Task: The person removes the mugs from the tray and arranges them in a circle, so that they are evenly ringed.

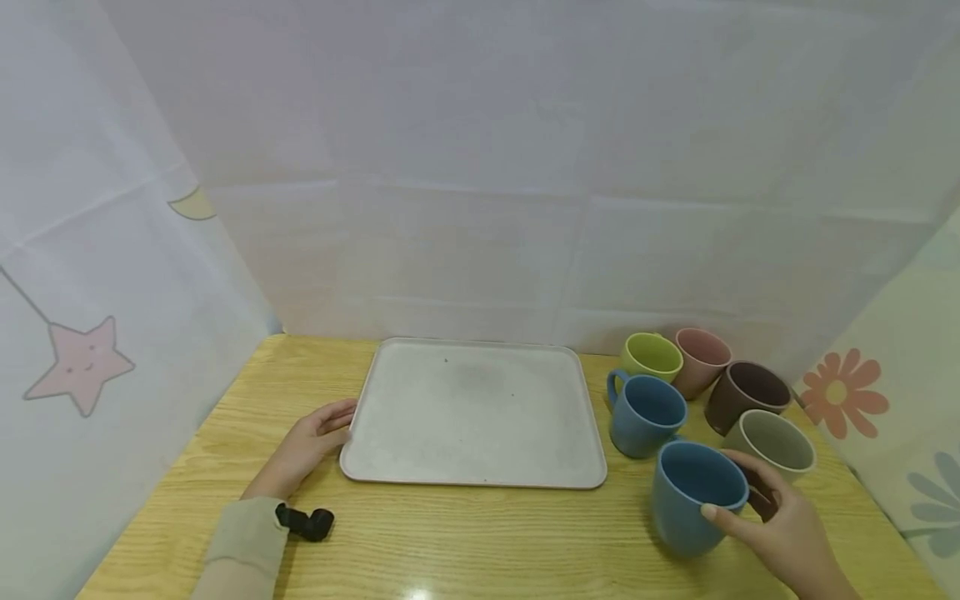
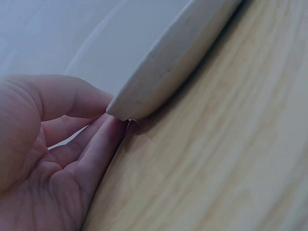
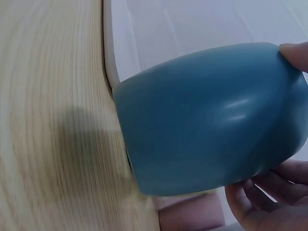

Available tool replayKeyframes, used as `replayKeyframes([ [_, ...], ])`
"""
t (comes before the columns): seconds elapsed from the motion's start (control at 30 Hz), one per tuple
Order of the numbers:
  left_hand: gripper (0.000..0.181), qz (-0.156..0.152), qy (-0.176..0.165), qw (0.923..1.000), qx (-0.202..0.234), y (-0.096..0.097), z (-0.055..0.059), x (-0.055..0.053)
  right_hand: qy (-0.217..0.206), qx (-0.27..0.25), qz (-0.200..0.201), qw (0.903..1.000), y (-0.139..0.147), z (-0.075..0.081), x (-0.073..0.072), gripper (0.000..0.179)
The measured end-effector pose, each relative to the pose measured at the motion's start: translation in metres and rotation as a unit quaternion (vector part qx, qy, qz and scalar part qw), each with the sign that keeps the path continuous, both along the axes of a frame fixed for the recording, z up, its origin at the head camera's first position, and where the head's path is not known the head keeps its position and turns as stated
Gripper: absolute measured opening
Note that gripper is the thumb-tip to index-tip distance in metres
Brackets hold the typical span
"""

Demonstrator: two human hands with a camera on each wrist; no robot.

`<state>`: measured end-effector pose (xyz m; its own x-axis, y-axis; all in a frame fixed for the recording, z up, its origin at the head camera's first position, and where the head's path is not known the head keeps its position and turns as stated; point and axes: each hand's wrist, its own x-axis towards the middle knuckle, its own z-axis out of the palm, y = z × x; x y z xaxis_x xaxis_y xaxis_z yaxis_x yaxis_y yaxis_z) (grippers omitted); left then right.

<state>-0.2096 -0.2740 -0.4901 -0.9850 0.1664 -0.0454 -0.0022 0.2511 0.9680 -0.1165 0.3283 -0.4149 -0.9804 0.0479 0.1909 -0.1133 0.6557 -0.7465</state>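
Observation:
My right hand (image 1: pixel 795 533) grips a blue mug (image 1: pixel 693 508) at the front right, thumb at its near rim and fingers round its right side. In the right wrist view this mug (image 3: pixel 207 120) fills the middle, and a shadow falls on the wood beside its base. My left hand (image 1: pixel 307 446) is at the left edge of a whitish rectangular tray (image 1: pixel 480 417). The left wrist view shows the thumb and fingers pinching the tray's rim (image 2: pixel 163 72). Just behind the held mug stands a second blue mug (image 1: pixel 637 425), its handle pointing left.
Right of the tray stand a green mug (image 1: pixel 637 358), a pink mug (image 1: pixel 697 375), a dark brown mug (image 1: pixel 723 404) and a grey mug (image 1: pixel 750 437), close together. White cloth (image 1: pixel 465 167) hangs behind the wooden table (image 1: pixel 420 533) and along both sides.

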Motion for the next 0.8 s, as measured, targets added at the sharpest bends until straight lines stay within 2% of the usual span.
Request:
replayKeyframes([
  [0.13,0.059,0.003,-0.005,1.0,0.0,0.001,0.002,0.001,-0.015,0.007,-0.026,0.9995,0.006,-0.003,-0.001,0.069],
  [0.43,0.059,0.002,0.0,1.0,-0.004,0.001,0.003,0.001,-0.016,0.003,-0.07,0.9974,0.008,-0.013,-0.005,0.076],
  [0.8,0.059,0.003,-0.005,1.0,0.001,0.001,0.003,0.001,0.032,-0.038,-0.084,0.9952,0.005,-0.027,-0.013,0.073],
])
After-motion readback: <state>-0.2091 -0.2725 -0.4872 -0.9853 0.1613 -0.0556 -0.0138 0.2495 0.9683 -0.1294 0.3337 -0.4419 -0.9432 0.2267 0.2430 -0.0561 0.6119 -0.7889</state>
